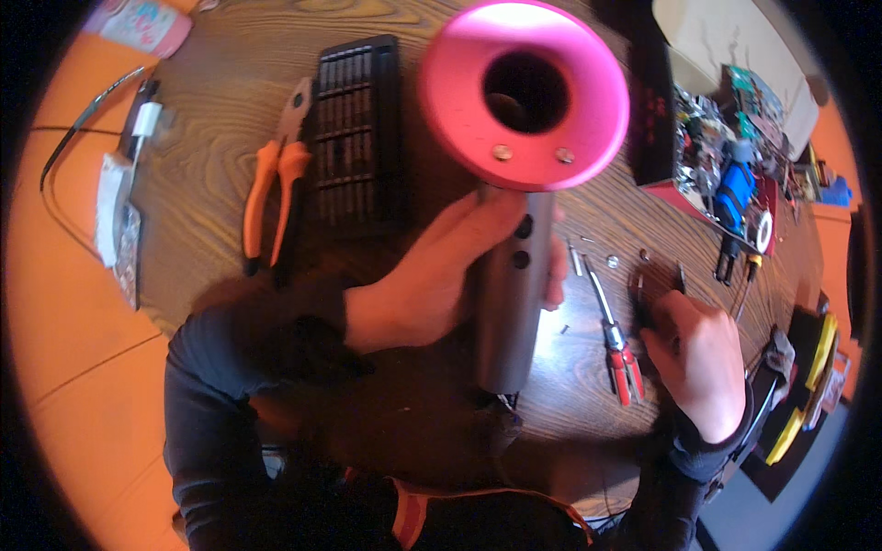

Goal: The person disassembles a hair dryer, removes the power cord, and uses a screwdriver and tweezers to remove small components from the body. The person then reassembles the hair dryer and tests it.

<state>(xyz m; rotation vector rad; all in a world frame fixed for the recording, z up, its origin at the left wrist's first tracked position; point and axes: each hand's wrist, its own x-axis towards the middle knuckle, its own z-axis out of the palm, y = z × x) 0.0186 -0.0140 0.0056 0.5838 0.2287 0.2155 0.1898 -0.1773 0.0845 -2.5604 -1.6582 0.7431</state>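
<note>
A hair dryer with a wide pink ring-shaped head (597,110) and a dark grey handle (507,321) is raised over the table. My left hand (432,271) is wrapped round the handle, just below the head. Two round metal spots show on the pink face, and two dark buttons on the handle. Low over the tabletop on the right, my right hand (698,354) has its fingers curled together; whatever they hold is hidden. Beside it lies a thin-shafted tool with red grips (623,363). Small loose metal parts (576,260) are scattered near its tip.
Orange-handled pliers (276,184) and a black bit case (354,138) lie on the left of the wooden table (211,101). At the far right, an open box (657,119) holds circuit boards and a blue tool (735,193). A cable (69,142) is at the left edge.
</note>
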